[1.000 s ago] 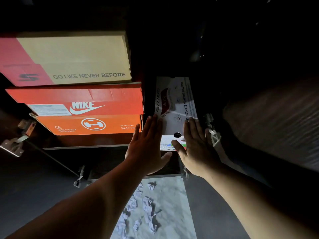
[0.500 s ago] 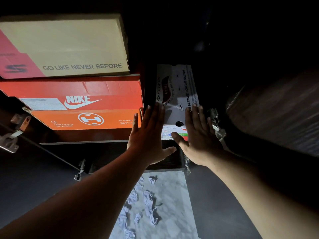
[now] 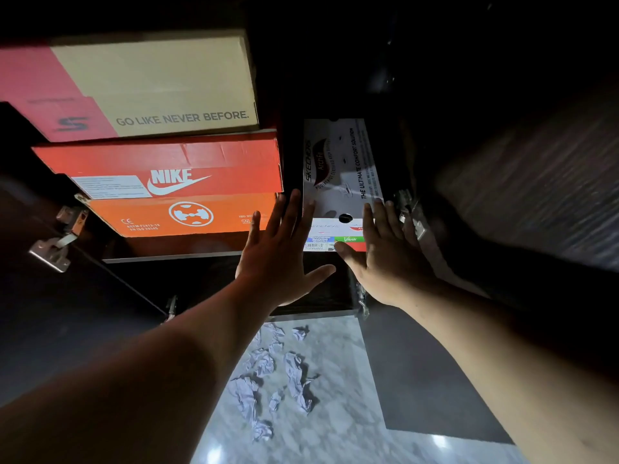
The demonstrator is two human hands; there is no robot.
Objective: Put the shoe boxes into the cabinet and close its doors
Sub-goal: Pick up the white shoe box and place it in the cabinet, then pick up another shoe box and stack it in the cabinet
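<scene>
A white Skechers shoe box [image 3: 338, 169] stands on its side on the cabinet shelf [image 3: 167, 257], right of a stack of boxes. My left hand [image 3: 279, 252] and my right hand [image 3: 385, 249] lie flat with straight fingers against its near end. The stack holds a tan and pink Skechers box [image 3: 150, 85] on top, a red Nike box [image 3: 187, 169] under it and an orange box [image 3: 181, 214] at the bottom. The cabinet's inside behind the boxes is dark.
The open left door [image 3: 40, 262] with a metal hinge [image 3: 53, 249] hangs at the left. The open right door [image 3: 536, 182] stands at the right, its hinge [image 3: 413, 216] beside my right hand. Crumpled paper bits [image 3: 271, 373] lie on the marble floor below.
Both hands have stayed flat on the white box's end and the box has slid a little deeper into the cabinet. The view has shifted slightly.
</scene>
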